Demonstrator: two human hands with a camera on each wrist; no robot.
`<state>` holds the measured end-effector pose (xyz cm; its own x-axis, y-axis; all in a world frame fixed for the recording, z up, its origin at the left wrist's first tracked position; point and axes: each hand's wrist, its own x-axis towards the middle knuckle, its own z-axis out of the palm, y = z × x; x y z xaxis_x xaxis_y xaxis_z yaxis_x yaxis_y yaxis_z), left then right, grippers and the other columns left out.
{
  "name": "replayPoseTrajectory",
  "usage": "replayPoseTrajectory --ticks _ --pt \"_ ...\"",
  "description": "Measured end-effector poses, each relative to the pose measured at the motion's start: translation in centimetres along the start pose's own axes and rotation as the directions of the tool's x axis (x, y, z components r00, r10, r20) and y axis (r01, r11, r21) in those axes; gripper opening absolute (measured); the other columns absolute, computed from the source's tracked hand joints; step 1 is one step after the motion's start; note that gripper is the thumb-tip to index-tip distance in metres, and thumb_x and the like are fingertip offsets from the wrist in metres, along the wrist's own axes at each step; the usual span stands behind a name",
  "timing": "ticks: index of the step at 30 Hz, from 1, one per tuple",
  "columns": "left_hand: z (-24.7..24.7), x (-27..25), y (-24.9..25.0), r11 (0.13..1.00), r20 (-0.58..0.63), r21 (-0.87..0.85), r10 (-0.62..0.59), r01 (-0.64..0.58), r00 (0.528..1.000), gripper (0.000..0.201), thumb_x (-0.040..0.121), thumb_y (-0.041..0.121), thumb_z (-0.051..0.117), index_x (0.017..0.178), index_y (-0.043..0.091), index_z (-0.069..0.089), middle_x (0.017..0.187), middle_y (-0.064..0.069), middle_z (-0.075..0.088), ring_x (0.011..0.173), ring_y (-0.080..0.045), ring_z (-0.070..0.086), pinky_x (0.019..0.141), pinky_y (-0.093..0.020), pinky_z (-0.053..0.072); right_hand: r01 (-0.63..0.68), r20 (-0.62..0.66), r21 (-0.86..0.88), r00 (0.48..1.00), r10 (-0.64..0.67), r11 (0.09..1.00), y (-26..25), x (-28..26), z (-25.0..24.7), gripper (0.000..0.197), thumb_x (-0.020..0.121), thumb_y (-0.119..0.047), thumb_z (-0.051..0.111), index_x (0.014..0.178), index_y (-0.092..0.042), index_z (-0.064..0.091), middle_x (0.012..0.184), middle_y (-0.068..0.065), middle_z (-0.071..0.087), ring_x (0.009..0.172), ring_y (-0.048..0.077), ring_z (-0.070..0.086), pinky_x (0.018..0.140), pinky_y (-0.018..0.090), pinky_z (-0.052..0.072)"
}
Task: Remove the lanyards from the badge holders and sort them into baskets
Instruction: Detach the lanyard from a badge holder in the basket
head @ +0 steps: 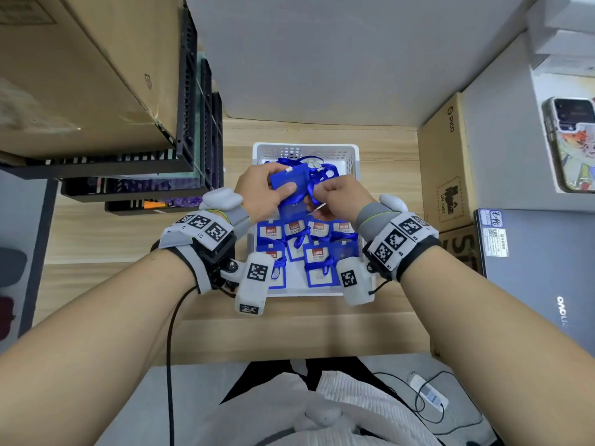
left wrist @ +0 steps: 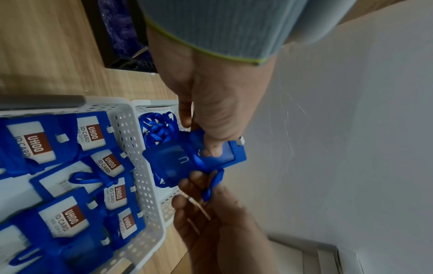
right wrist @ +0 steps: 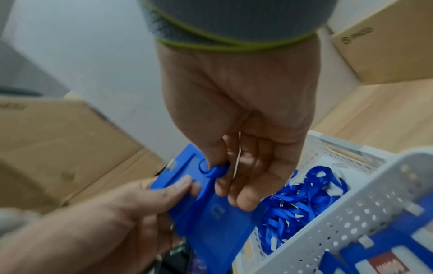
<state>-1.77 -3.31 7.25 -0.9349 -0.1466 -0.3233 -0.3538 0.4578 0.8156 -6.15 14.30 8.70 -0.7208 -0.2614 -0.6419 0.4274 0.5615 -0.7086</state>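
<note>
My left hand (head: 275, 191) grips a blue badge holder (head: 286, 180) above the far white basket (head: 352, 156), thumb pressed on its face. My right hand (head: 325, 193) pinches the blue lanyard (head: 310, 188) looped through that holder's top. In the left wrist view the left hand's (left wrist: 211, 129) thumb lies on the holder (left wrist: 173, 163), and the lanyard (left wrist: 215, 179) runs into the right hand (left wrist: 206, 204). The right wrist view has the right hand (right wrist: 225, 176) pinching the lanyard loop (right wrist: 218, 169) at the holder (right wrist: 211, 222). Loose blue lanyards (right wrist: 300, 200) fill the far basket. The near basket (left wrist: 131, 148) holds several badge holders (head: 317, 252).
Black wire shelves (head: 193, 123) carrying a cardboard box (head: 80, 75) stand at the left of the wooden table (head: 96, 226). At the right are a brown carton (head: 446, 162), a grey laptop (head: 541, 284) and a phone (head: 570, 143). A grey wall (head: 322, 59) is behind the baskets.
</note>
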Motion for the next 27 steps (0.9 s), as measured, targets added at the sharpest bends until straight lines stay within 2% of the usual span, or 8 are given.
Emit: replayPoseTrajectory --ticks 4,8,11,14,17,22,25,27 --pt "-1.0 0.1 0.1 0.985 0.072 -0.172 -0.023 0.035 0.997 0.010 0.095 0.014 0.062 0.100 0.007 0.065 0.089 -0.005 0.072 0.082 -0.016 0.068 0.076 -0.033 0.055 -0.077 -0.086 0.047 0.993 0.081 0.996 1.1 0.8 -1.5 0.028 0.100 -0.027 0.051 0.075 -0.015 0.058 0.082 0.010 0.067 0.057 0.023 0.061 0.055 0.029 0.054" --pt "-1.1 0.0 1.0 0.882 0.121 -0.450 -0.093 0.138 0.988 0.028 0.096 0.006 0.059 0.123 0.003 0.054 0.091 -0.004 0.070 0.079 -0.005 0.068 0.070 -0.019 0.054 -0.037 -0.077 -0.196 0.997 0.023 0.980 1.6 1.0 -2.3 0.026 0.087 -0.002 0.051 0.088 -0.025 0.062 0.096 0.001 0.062 0.085 0.025 0.060 0.075 0.037 0.052" --pt "-1.0 0.2 1.5 0.852 0.081 -0.505 -0.111 0.137 0.991 0.036 0.094 0.002 0.060 0.129 0.003 0.051 0.096 -0.007 0.071 0.082 -0.008 0.070 0.073 -0.021 0.056 0.055 0.046 0.100 0.997 -0.060 0.993 -0.4 -0.1 -1.8 0.026 0.092 -0.005 0.048 0.102 -0.022 0.065 0.107 0.000 0.065 0.092 0.016 0.059 0.086 0.034 0.049" --pt "-0.8 0.2 1.6 0.865 0.120 -0.477 -0.112 0.157 0.986 0.045 0.093 0.000 0.061 0.135 0.005 0.046 0.111 -0.016 0.069 0.090 -0.019 0.069 0.081 -0.032 0.060 0.050 0.118 0.343 0.988 -0.095 0.938 -1.8 -0.9 -1.2 0.019 0.097 -0.023 0.050 0.105 -0.015 0.066 0.097 0.005 0.067 0.081 0.016 0.061 0.084 0.035 0.052" --pt "-0.5 0.3 1.6 0.864 0.168 -0.463 -0.134 0.198 0.977 0.045 0.093 0.000 0.060 0.135 0.007 0.044 0.115 -0.019 0.066 0.090 -0.021 0.068 0.076 -0.034 0.060 0.168 0.087 0.201 0.978 -0.189 0.965 -1.5 -0.8 -0.8 0.008 0.097 -0.026 0.057 0.095 -0.019 0.060 0.085 0.002 0.066 0.075 0.016 0.065 0.080 0.037 0.055" --pt "-0.5 0.2 1.8 0.836 0.165 -0.503 -0.159 0.222 0.973 0.034 0.097 0.002 0.055 0.129 0.010 0.046 0.094 -0.009 0.067 0.082 -0.015 0.065 0.074 -0.031 0.058 0.245 0.162 0.010 0.957 -0.243 0.970 -0.6 -0.4 -1.0 0.028 0.098 -0.045 0.051 0.102 -0.019 0.062 0.094 -0.001 0.065 0.084 0.013 0.064 0.076 0.033 0.053" --pt "-0.8 0.4 1.7 0.851 0.043 -0.501 -0.160 0.160 0.986 0.025 0.098 0.006 0.056 0.122 0.013 0.050 0.092 -0.006 0.068 0.086 -0.018 0.066 0.079 -0.038 0.059 0.201 0.171 -0.105 0.968 -0.181 0.974 -0.1 -0.3 -0.9 0.028 0.095 -0.043 0.057 0.091 -0.016 0.064 0.089 -0.003 0.066 0.080 0.013 0.065 0.081 0.038 0.056" --pt "-1.0 0.4 1.6 0.872 0.034 -0.472 -0.132 0.132 0.991 0.031 0.094 0.005 0.061 0.122 0.014 0.051 0.100 -0.009 0.071 0.092 -0.021 0.070 0.078 -0.040 0.059 0.141 0.143 -0.028 0.980 -0.136 0.990 -0.1 -0.3 -0.8 0.029 0.095 -0.044 0.056 0.090 -0.016 0.064 0.090 -0.003 0.067 0.077 0.016 0.066 0.076 0.037 0.056"
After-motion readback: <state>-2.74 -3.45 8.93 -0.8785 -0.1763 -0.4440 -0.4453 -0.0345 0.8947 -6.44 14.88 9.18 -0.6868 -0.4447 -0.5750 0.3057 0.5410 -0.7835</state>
